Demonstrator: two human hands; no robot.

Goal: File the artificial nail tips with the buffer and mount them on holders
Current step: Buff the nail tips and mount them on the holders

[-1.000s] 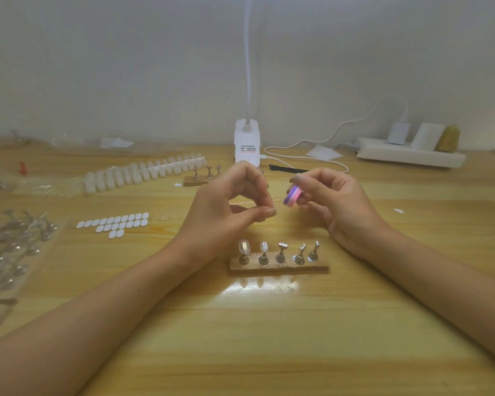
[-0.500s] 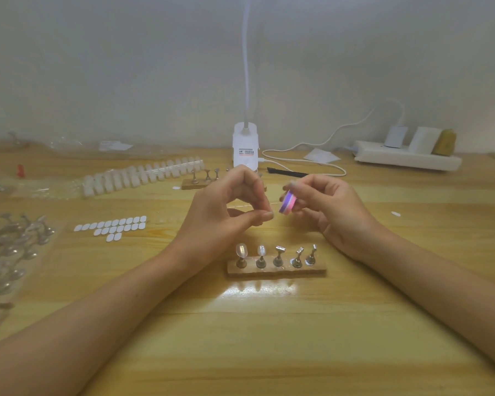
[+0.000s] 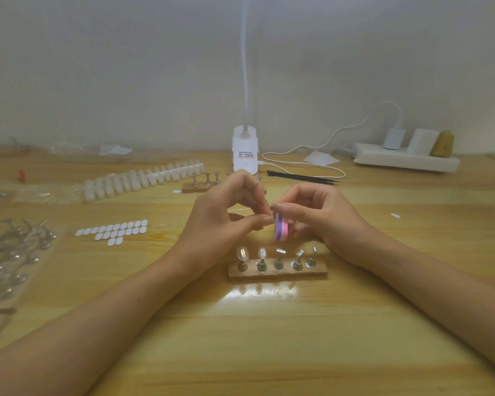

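Over the middle of the desk (image 3: 269,338), the left hand (image 3: 220,221) is pinching thumb and forefinger tight on a nail tip (image 3: 269,220). The tip is showing only as a pale sliver that is hard to tell from the thumb's own nail. It is meeting the edge of the pink and purple buffer (image 3: 281,230), which the right hand (image 3: 323,218) is gripping with curled fingers that are covering the buffer's far end.

Just in front of both hands a wooden holder strip (image 3: 277,274) is standing with five holders; the two at its left are carrying mounted tips (image 3: 242,253), and the other three are showing bare metal heads.

A second holder strip (image 3: 195,187) is lying behind the left hand, its right part hidden by the knuckles. At the left edge clear bags of spare holders (image 3: 9,252) are running out of view, blurred. The lamp (image 3: 245,152) at the back is losing its neck past the top edge.
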